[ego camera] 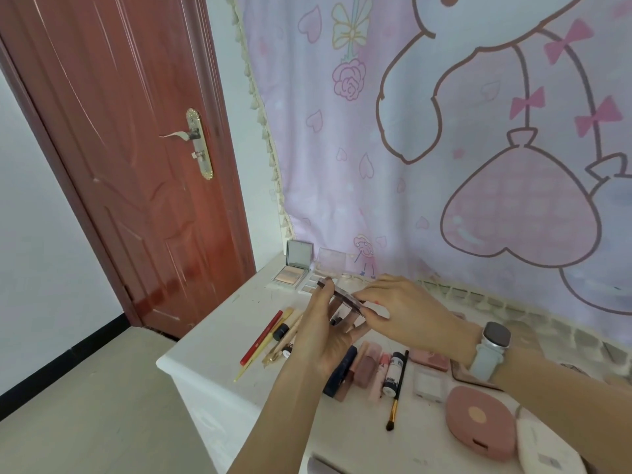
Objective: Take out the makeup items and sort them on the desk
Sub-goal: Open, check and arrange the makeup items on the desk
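Together, both hands, left and right, pinch a thin palette; no label reads clearly.

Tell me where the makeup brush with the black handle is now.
In the head view, the makeup brush lies on the white desk, right of the black-and-white tube and left of the pink oval compact.

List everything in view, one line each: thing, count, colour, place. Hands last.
flat palette: one, dark, held above the desk
open compacts: two, pale, back of the desk
pencils and brushes: several, red and yellow, left
tubes: about five, navy, pink, white, centre
black brush: one, beside the tubes
round case: one, pink, right
door: one, red-brown, left
left hand: holds palette
right hand: pinches palette, watch on wrist
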`<state>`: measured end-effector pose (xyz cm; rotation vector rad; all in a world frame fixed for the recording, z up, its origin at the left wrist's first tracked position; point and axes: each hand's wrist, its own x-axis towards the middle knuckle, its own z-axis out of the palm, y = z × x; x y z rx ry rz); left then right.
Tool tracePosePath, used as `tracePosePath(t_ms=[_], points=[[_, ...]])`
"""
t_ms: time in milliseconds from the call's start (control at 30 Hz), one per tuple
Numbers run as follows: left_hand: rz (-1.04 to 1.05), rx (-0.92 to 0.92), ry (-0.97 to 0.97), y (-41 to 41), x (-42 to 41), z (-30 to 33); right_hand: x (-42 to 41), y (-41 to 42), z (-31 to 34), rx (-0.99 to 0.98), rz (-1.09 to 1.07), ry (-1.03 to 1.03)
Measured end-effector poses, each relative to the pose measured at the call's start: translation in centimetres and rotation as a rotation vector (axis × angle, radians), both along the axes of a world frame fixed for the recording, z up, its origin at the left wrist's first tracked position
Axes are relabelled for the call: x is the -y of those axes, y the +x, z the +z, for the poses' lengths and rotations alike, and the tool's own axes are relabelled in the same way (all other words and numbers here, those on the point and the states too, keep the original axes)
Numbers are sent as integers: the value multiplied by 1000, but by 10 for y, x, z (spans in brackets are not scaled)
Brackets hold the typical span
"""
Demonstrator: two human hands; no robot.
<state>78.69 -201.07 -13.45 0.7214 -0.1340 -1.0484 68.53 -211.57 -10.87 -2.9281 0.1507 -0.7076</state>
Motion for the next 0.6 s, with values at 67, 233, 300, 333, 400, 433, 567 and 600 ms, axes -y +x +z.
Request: tracePosePath(t_ms=[67, 233, 300, 333, 400, 433, 567, 600], points=[[-12, 18, 1, 1, 2, 1, 1, 0, 0, 2, -24, 15], [-23, -1, -10, 2, 7, 5, 0, 2, 1, 47, -88, 58], [-27, -8, -14, 3, 8, 6, 0, 4, 2, 32, -103, 57], [-28, -6, -10, 3, 9, 6, 2, 5, 3, 19, -112, 58], [-20, -5, 15, 2, 10, 3, 8, 4, 8, -5, -147, 112], [-16, -12, 32, 1, 10, 2, 12, 4, 11, -24, -163, 161], [-115, -79, -10, 4, 9, -2, 20, 5, 16, -89, -166, 210], [-178, -89, -40, 7, 8, -3, 23, 6, 16, -93, -179, 186]])
